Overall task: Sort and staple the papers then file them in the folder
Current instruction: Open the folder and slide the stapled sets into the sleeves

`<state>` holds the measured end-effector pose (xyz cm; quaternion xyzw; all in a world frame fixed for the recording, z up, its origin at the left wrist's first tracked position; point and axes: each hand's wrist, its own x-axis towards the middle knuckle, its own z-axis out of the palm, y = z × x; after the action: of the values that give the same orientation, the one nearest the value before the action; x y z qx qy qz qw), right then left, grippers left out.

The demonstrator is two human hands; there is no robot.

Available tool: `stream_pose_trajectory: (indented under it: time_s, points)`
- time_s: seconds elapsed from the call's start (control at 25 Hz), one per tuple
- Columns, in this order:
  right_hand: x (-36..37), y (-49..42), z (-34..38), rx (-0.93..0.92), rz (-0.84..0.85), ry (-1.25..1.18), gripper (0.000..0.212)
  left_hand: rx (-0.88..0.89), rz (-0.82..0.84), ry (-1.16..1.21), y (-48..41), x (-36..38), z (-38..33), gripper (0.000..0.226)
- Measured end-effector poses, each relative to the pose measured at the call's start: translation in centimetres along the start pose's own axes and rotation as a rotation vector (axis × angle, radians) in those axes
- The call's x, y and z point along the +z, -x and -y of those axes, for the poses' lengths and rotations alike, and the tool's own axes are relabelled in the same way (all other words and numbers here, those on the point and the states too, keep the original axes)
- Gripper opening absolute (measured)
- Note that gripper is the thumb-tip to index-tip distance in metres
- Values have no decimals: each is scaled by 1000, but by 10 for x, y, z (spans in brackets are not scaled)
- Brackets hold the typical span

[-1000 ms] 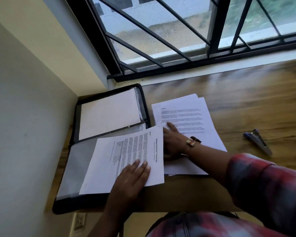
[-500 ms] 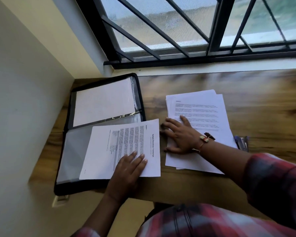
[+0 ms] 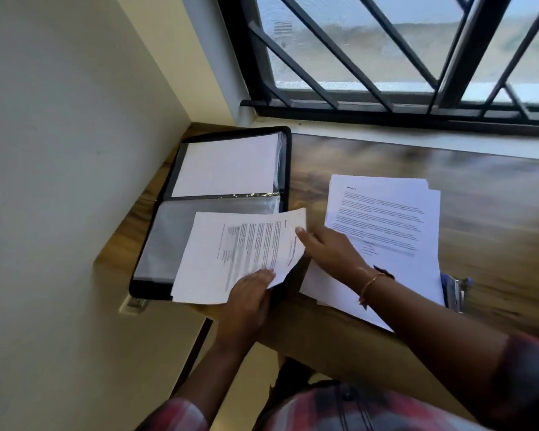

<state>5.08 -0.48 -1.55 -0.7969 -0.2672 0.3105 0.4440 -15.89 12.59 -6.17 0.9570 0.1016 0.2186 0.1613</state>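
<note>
- Printed sheet (image 3: 231, 256): lies turned sideways over the lower half of the open folder (image 3: 288, 169). Its right edge is raised off the surface (image 3: 495, 213) and curls upward. Text too blurred to read.
- Left hand (image 3: 249, 293): fingers lie across the top of the sheet's near right corner and the palm sits past the paper's edge. The thumb is hidden below, so this reads as a grip on that corner.
- Right hand (image 3: 330, 250): thumb tip sits on top of the sheet's far right corner and the other fingers are out of sight under the paper. It pinches the lifted edge. Bracelet (image 3: 371, 284) on the wrist.
- Folder: black, zip-edged, open flat at the left end of the surface, in the corner by the wall (image 3: 59, 150). The upper half holds a blank white page behind a clear sleeve. The lower half shows a grey clear pocket, partly covered by the sheet.
- Paper stack (image 3: 386, 219): loose printed pages just right of the folder, flat on the surface, edges slightly fanned. The right forearm crosses the stack's near left part.
- Stapler (image 3: 456, 290): touching or just beside the stack's near right corner, partly hidden by it. Blurred, so I cannot tell its orientation.
- Window grille (image 3: 386, 57): dark bars run along the far side of the surface.
- Wall socket (image 3: 134, 303): visible below the folder's near left corner.
</note>
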Motion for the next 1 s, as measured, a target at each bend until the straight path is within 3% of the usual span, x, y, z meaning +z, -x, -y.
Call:
stream_pose_trajectory:
  time_s: [0.08, 0.2, 0.28, 0.36, 0.44, 0.52, 0.68, 0.84, 1.0]
  points:
    - [-1, 6, 15, 240, 165, -454, 28, 19, -93, 27, -14, 4, -23, 32]
    - [-18, 2, 19, 305, 154, -586, 28, 160, -16, -34, -40, 8, -45, 33]
    - [-45, -5, 17, 287, -14, -557, 29, 117, 48, -91, -45, 6, -53, 39]
    - [-76, -11, 8, 220, -202, -420, 29, -130, -3, -23, -46, -1, -51, 44]
    - [-101, -12, 1, 170, -357, -214, 35, -442, -52, 23, -53, -4, -38, 35]
    - [-113, -7, -3, 171, -459, -123, 37, -671, 88, -32, -67, -3, -18, 36]
    - [-112, 7, -14, 130, -530, -80, 37, -681, 258, -83, -90, 6, -2, 39]
    - [-127, 16, -22, 120, -628, -57, 37, -726, 206, -118, -94, 14, -5, 30]
    - [-149, 16, -32, 78, -532, -38, 31, -718, 159, -182, -97, 14, -13, 22]
